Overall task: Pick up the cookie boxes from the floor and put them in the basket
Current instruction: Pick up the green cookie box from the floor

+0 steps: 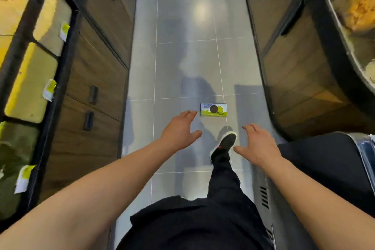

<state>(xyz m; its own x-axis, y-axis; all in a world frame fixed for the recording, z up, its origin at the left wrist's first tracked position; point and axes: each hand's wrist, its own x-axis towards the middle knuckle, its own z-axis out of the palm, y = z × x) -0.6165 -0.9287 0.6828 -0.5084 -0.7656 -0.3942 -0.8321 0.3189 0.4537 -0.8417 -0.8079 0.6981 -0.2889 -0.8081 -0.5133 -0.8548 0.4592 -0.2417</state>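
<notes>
Seemingly face-up, cookie box (213, 110) lies flat, long axis crosswise to aisle

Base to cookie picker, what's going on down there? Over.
Left hand and right hand open, holding nothing. One cookie box flat on the floor, just ahead of the shoe. Path clear. No basket seen.
</notes>
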